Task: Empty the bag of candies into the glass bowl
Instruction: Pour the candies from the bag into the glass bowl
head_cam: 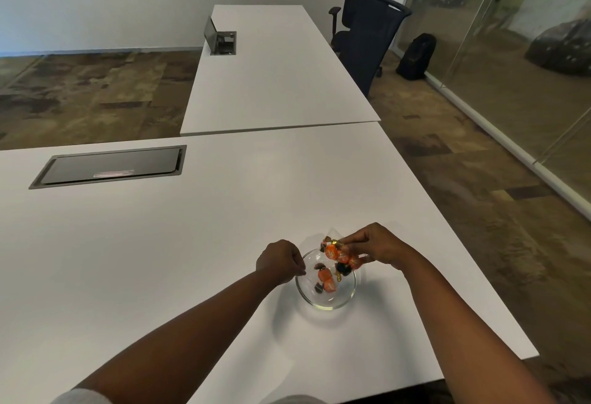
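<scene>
Fingers (pixel 295 267) of left hand (pixel 281 261) curled in tight, tips pinched together at the 9 o'clock rim of the glass bowl (pixel 332 303); whether they grip the rim or a bit of clear film, cannot tell. Left forearm runs in from the 7 o'clock corner, grey sleeve (pixel 80 396) at the frame bottom. Bowl sits on the white table (pixel 160 243) near its 5 o'clock edge, upright, between both hands. Inside bowl: loose candies (pixel 326 282), orange-wrapped and dark ones, lying toward the 12 o'clock half of the bowl floor. Clear bag (pixel 339 255) held over the bowl's 1 o'clock rim, orange and dark candies bunched inside it, gold bits showing; bag mouth direction too blurred to tell. Right hand (pixel 374 247) closed on the bag from 3 o'clock, thumb and fingertips pinching the film at its top, other fingers folded under the bundle. Right forearm enters from the 5 o'clock corner. Far left on table at 10 o'clock: dark cable hatch (pixel 112 167), lid shut, flush with the top. Second white table (pixel 271 77) butts against the near one at 12 o'clock, with its own hatch (pixel 222 42) lid raised. Two dark office chairs (pixel 367 35) at 1 o'clock beside that table, black backpack (pixel 415 56) on the floor just past them, against the glass wall (pixel 511 51) at 2 o'clock.
</scene>
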